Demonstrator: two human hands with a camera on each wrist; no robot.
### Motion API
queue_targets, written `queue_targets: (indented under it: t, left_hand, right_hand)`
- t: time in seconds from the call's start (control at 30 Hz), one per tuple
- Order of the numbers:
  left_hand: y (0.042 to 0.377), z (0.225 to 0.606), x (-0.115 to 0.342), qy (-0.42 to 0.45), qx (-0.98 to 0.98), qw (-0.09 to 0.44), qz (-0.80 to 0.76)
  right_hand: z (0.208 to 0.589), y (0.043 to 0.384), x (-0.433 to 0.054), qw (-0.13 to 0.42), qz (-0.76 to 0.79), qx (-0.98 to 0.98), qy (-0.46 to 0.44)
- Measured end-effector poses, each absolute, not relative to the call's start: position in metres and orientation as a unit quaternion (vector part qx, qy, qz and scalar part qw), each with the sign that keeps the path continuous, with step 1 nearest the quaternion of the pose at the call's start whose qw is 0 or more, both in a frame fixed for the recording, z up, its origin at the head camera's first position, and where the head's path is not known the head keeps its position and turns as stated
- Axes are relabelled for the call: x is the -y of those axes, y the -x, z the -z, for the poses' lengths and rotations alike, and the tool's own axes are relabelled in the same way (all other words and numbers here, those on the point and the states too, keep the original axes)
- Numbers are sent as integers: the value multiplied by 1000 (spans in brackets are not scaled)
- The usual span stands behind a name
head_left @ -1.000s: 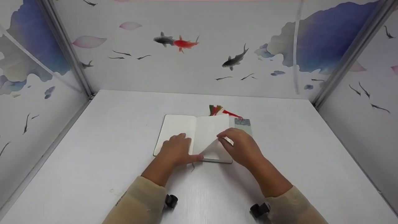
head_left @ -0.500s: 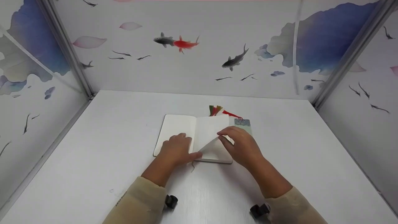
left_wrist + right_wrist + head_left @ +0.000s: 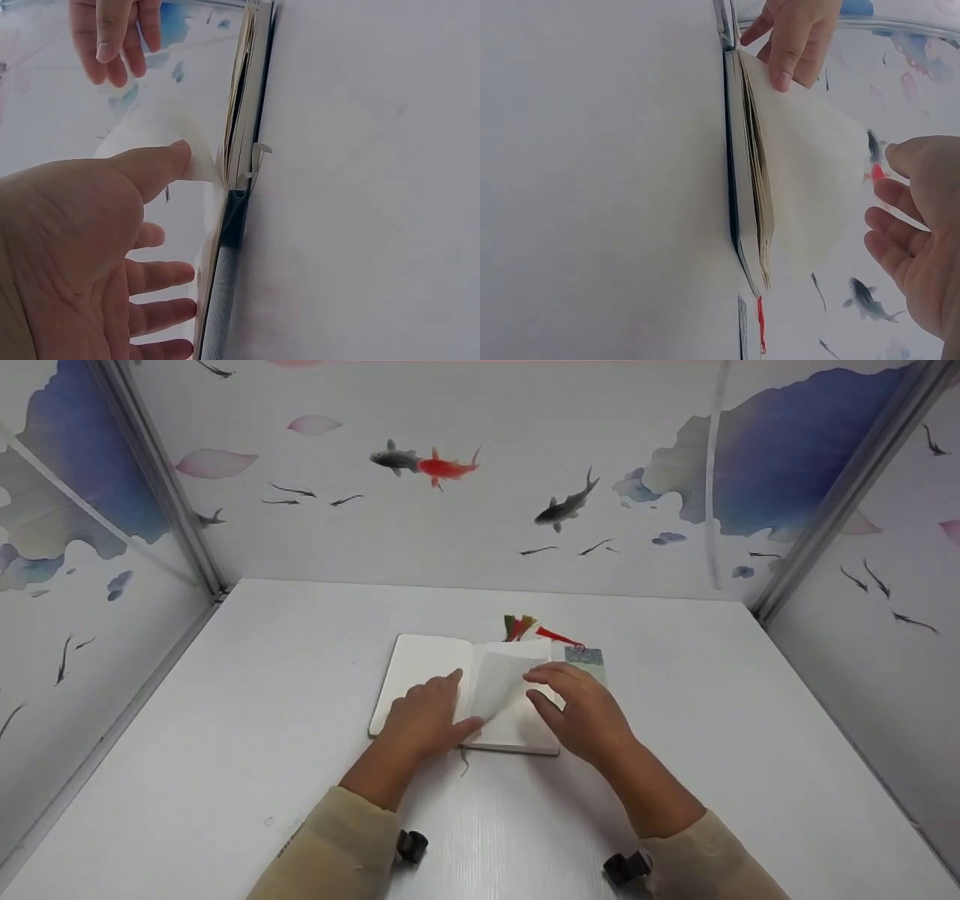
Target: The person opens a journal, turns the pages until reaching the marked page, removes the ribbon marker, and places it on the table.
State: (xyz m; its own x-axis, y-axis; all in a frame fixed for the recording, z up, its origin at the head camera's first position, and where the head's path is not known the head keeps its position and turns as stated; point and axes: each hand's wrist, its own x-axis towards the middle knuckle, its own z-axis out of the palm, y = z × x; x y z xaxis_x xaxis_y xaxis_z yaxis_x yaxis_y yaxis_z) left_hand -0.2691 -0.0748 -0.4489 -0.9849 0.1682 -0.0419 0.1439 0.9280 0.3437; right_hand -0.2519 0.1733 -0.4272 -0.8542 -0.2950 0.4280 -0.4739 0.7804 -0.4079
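A notebook (image 3: 429, 654) with blank pages lies spread on the white table. One leaf (image 3: 501, 675) stands lifted and curved over the right half, also plain in the right wrist view (image 3: 817, 165). My left hand (image 3: 424, 720) rests on the left page with its fingers extended, its thumb beside the base of the raised leaf. Over the right half, my right hand (image 3: 581, 709) has thumb and fingertips parted, holding nothing; the right wrist view shows a gap between them and the leaf's edge. A thin ribbon (image 3: 464, 763) trails from the spine toward me.
A bookmark card (image 3: 586, 656) with a red tassel (image 3: 559, 636) lies at the notebook's right side, partly covered. Green, red and gold tassels (image 3: 519, 626) poke out behind its top edge. Panels (image 3: 465, 532) printed with fish enclose the table (image 3: 225, 720).
My right thumb and fingertips have parted and let go of the leaf, which has swung left toward the spine. My left index finger has stretched forward and the left thumb has shifted slightly left.
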Motion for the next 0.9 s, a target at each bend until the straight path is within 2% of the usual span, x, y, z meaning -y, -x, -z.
queue_targets:
  t: [0.2,0.4,0.63,0.9]
  left_hand:
    - [271,451,75,-66,-976,-6,-207]
    - [272,452,75,-85,-979,-48,-177]
    - [273,451,74,-94,-983,-54,-146]
    - [271,447,75,-109,-981,-49,-154]
  right_hand:
    - [428,252,-172,136,-248,940,-191]
    - [432,256,-173,94,-236,953,-167]
    - [434,259,-174,18,-220,962,-158]
    - [438,262,-177,-38,-193,966,-166]
